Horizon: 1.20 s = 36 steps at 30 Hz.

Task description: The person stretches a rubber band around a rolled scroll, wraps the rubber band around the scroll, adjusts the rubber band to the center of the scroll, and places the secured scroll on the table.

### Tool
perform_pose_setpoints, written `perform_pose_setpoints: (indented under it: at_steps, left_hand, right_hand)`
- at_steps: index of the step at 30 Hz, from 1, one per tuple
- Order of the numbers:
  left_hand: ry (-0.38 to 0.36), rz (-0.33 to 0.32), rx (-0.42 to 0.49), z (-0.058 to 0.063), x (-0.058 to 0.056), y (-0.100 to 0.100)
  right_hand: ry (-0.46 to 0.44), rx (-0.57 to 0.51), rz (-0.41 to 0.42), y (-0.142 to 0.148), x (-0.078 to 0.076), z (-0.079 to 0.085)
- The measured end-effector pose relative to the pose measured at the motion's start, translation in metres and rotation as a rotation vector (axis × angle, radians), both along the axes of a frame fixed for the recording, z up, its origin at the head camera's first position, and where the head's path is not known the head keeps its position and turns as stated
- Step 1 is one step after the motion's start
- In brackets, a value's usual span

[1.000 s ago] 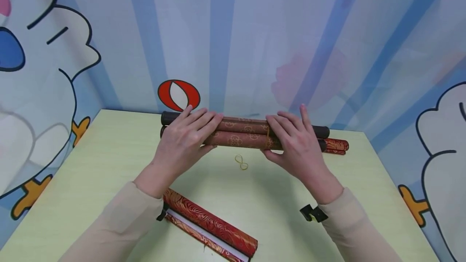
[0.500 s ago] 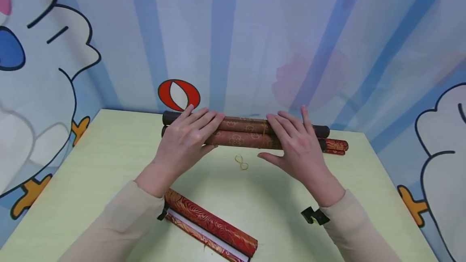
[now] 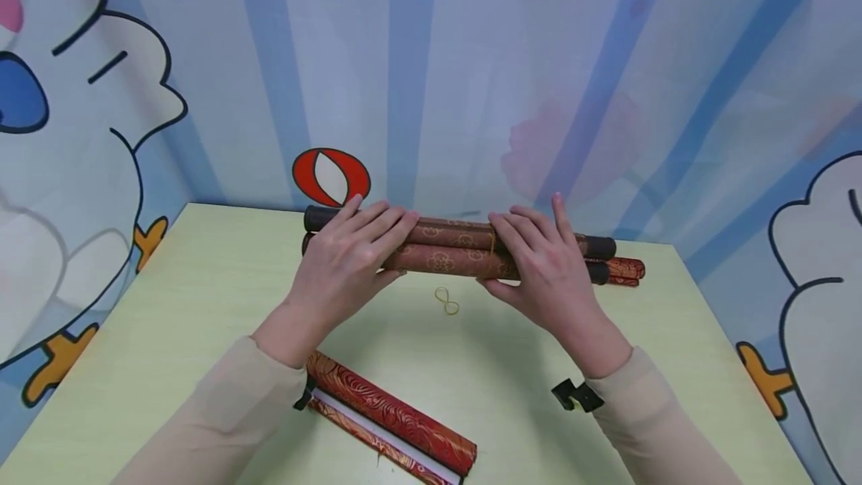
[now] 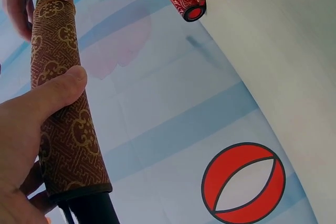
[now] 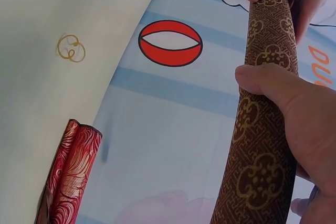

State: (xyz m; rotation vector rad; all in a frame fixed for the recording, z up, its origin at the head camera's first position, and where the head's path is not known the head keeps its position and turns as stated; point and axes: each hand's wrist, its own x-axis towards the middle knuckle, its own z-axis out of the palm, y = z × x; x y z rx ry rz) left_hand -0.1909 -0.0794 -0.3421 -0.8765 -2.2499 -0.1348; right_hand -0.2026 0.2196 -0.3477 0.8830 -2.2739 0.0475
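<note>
A brown scroll (image 3: 439, 260) with gold flower patterns and black rod ends, rolled from both sides into two rolls, is held level above the table's far part. My left hand (image 3: 346, 253) grips its left half, fingers over the top and thumb (image 4: 71, 83) along the near side. Further right, my right hand (image 3: 548, 264) grips it likewise, index to ring fingers over it and little finger raised. In the right wrist view, the right thumb (image 5: 257, 80) presses on the brocade. A thin yellow band (image 3: 492, 243) crosses the rolls beside the right fingertips. The palms' undersides are hidden.
A yellow rubber band (image 3: 447, 301) lies twisted on the pale table (image 3: 673, 365). One red-and-gold scroll (image 3: 397, 414) lies at the front, near the left sleeve. Another red scroll (image 3: 625, 269) lies behind the right hand. A printed cloth backdrop (image 3: 458, 81) closes off the back.
The brown scroll and my left hand have shifted slightly right. My right thumb swung off the near roll and is back against it, while the right hand has moved slightly left along the scroll.
</note>
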Motion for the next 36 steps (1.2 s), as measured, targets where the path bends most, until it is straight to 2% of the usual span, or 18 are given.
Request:
perform_pose_setpoints:
  at_steps: [9,16,21,36]
  left_hand:
    - [0.006,-0.003,-0.007,0.000,0.000,0.006]
    - [-0.008,0.004,-0.012,0.001,-0.001,0.005]
    - [-0.013,0.002,-0.021,-0.001,-0.001,0.003]
    - [0.004,-0.019,0.011,-0.003,0.000,0.004]
  right_hand:
    - [0.007,0.020,0.027,-0.013,0.000,0.001]
    - [-0.025,-0.022,-0.011,0.001,0.003,0.000]
    - [-0.037,-0.012,-0.030,0.008,0.004,0.000]
    - [-0.021,0.012,0.001,-0.007,0.004,0.001]
